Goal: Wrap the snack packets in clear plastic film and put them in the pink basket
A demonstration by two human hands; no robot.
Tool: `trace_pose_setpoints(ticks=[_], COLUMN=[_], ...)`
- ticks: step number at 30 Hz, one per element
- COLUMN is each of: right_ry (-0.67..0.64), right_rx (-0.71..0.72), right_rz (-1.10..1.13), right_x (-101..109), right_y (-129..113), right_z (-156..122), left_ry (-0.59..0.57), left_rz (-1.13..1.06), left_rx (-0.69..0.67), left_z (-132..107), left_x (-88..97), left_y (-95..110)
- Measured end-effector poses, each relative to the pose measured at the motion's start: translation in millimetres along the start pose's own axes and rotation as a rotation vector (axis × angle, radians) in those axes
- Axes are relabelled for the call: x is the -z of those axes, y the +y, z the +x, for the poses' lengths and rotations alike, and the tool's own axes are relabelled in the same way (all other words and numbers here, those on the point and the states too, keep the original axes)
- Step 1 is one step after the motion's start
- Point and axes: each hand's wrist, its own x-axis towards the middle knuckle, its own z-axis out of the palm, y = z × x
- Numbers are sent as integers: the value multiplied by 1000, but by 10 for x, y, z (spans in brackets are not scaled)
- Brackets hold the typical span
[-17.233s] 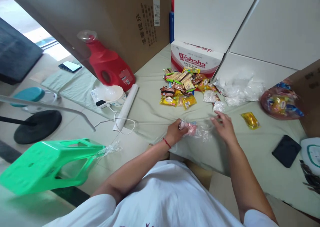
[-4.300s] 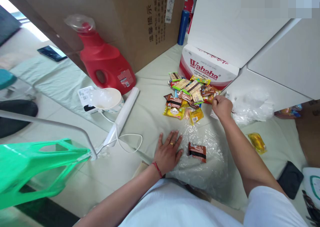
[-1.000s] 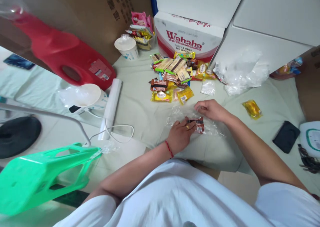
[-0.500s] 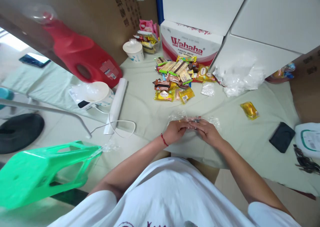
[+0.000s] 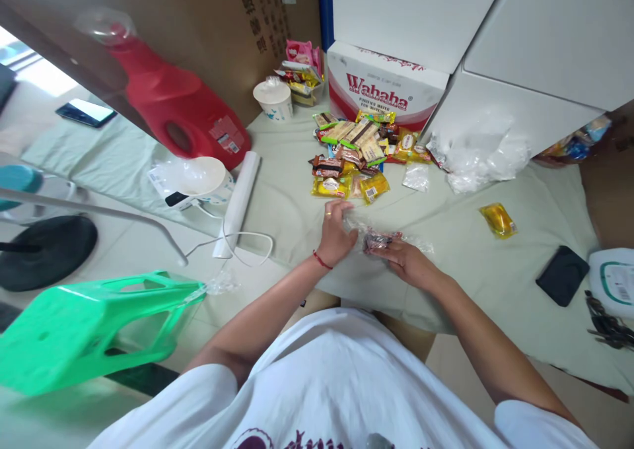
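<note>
A brown-wrapped snack (image 5: 379,240) lies on the cloth in front of me, with a clear plastic bag (image 5: 357,223) around it. My right hand (image 5: 415,264) holds the snack from its right side, fingers over its lower edge. To its left, my left hand (image 5: 337,232) is apart from the snack, thumb spread from the bent fingers beside the film. Just beyond the hands is a pile of wrapped snacks (image 5: 352,144) in yellow, brown and green. Part of the bag sticks out past my right fingers.
At the back stand a white-and-red carton (image 5: 386,86), a paper cup (image 5: 274,99) and crumpled plastic bags (image 5: 488,162). Left are a red jug (image 5: 183,112), a white roll (image 5: 238,205), a cable and a green stool (image 5: 99,323). A yellow packet (image 5: 498,220) and black pouch (image 5: 563,275) lie right.
My left hand has let go of the snack and moved left and away from me, its fingers opening. The right hand stays on the snack, which shows more now. The view has shifted slightly.
</note>
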Motion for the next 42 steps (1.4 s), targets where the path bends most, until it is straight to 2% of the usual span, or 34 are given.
trace_pose_setpoints(ticks=[1,4,6,8,11,13,15,16,17,19,22,25,27,30,33,35,37,42], right_ry=[7,28,38,39,39,47,56,56,54,51,48,59,73,78,66,59,61,84], right_rx=[-7,-12,-18,-34,-53,-52,-42,-37,-33,-29,-28,-34,-36,-45,-42,-29,-30,-55], right_rz=[3,11,22,35,40,24,-3,-18,-31,-46,-47,-10,36,101,143,146,122,54], right_x=[-5,-2,6,7,-13,-35,-50,-54,-55,-50,-40,-38,-41,-48,-58,-66,-75,-121], right_y=[1,5,9,15,31,45,52,52,50,38,24,39,58,72,61,51,46,71], right_z=[2,6,2,-9,-32,-39,-33,-25,-15,4,14,-6,-21,-19,21,55,79,57], left_ry=[-46,-349,-491,-551,-505,-350,-160,-91,-72,-172,-436,-680,-743,-692,-586,-538,-497,-403], left_rz=[31,53,16,-13,-60,-104,-139,-139,-132,-65,114,205,208,126,-138,-325,-415,-393], left_rx=[-70,-304,-354,-324,-208,-94,41,104,153,215,215,178,190,188,215,260,255,193], left_z=[62,224,265,239,154,137,184,228,278,375,441,404,352,256,139,63,5,-29], left_x=[42,188,303,426,573,587,506,435,353,190,67,150,279,460,511,446,321,-17], left_y=[14,9,-97,-285,-565,-619,-518,-418,-299,-53,165,104,-17,-129,-49,82,216,353])
